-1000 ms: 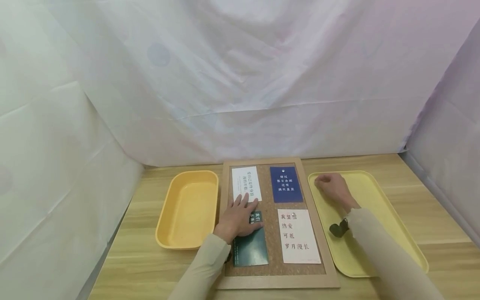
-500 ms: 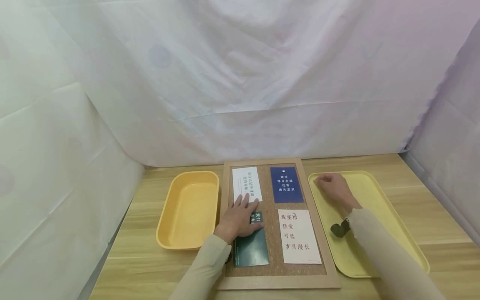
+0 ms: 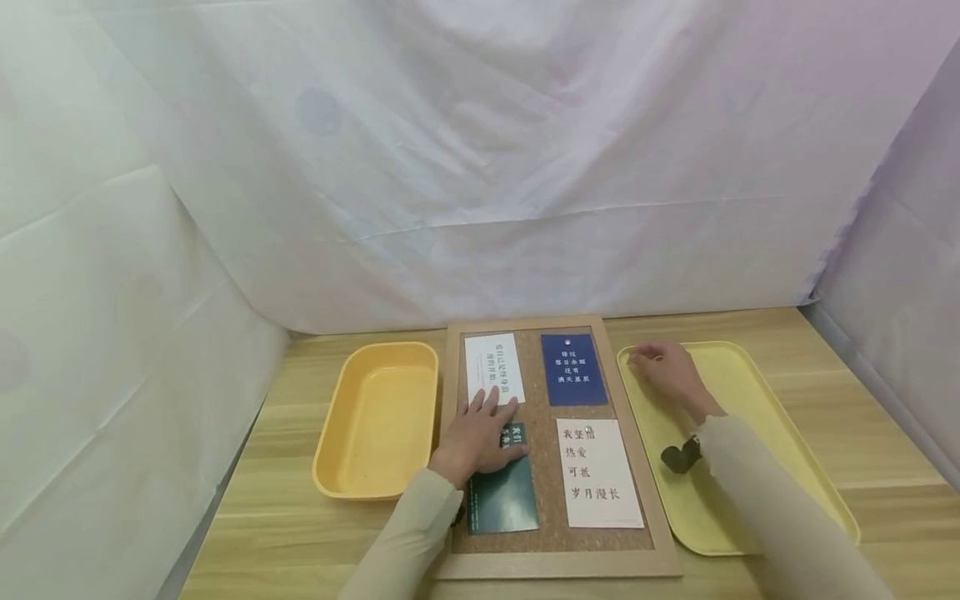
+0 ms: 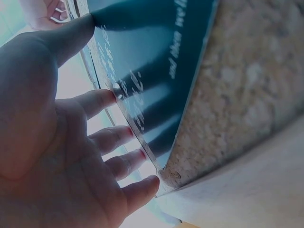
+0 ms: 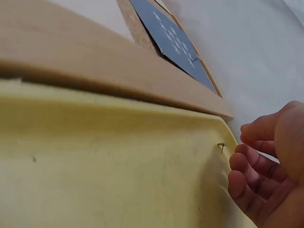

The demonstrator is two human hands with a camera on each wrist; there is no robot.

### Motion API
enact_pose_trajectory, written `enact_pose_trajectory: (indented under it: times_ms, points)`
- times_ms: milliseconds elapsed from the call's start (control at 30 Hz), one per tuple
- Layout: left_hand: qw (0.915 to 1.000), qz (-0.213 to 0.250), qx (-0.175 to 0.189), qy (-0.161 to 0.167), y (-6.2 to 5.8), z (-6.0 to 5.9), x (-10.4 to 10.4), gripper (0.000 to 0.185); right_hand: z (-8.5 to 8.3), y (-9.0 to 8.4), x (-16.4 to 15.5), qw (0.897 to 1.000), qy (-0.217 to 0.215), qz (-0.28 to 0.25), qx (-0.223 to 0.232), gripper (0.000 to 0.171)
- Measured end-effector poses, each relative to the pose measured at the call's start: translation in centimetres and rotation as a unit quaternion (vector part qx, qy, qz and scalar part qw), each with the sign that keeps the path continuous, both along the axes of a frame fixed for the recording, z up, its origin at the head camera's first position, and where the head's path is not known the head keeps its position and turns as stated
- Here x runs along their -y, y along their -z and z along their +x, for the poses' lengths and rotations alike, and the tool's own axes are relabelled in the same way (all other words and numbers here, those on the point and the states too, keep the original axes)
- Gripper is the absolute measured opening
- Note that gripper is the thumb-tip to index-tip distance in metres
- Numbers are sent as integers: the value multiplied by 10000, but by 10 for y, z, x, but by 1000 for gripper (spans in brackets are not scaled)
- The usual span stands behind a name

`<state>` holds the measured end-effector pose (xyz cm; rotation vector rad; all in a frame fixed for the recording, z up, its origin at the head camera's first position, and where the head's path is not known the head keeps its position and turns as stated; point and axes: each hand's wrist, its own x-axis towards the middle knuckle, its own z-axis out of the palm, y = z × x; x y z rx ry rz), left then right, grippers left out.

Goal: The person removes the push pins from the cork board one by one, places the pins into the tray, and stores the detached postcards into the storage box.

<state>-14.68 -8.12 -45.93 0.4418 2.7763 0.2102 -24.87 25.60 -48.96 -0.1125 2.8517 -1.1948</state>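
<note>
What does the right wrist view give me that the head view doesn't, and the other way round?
Only the right wrist view: a small tack at the far corner of the yellow tray, seen near the curled fingertips; I can't make it out in the head view.

Only the head view: the orange bin, the green card and the left grip lying across that card.

Both: the yellow tray, the wood-framed corkboard, the blue card and the right grip.

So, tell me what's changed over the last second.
The right hand shifted slightly, its knuckles a bit higher in the head view; nothing was visibly taken or let go. The left hand, four cards, board, bin and tray stayed put.
</note>
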Motion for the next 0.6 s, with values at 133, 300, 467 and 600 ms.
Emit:
enact_pose_trajectory:
  times_ms: [133,300,467,600]
  points:
    - [10000,13,26,-25,1,0,0,75,0,-4,6,9999,-12,-155,-17,31]
    - [10000,11,23,-40,1,1,0,75,-1,-8,20,9992,-56,-398,64,31]
    - [10000,-8,12,-44,1,1,0,75,-2,-13,36,9987,-104,-492,97,31]
    - [10000,-14,23,-42,0,1,0,75,-2,-17,49,9990,-105,-426,81,30]
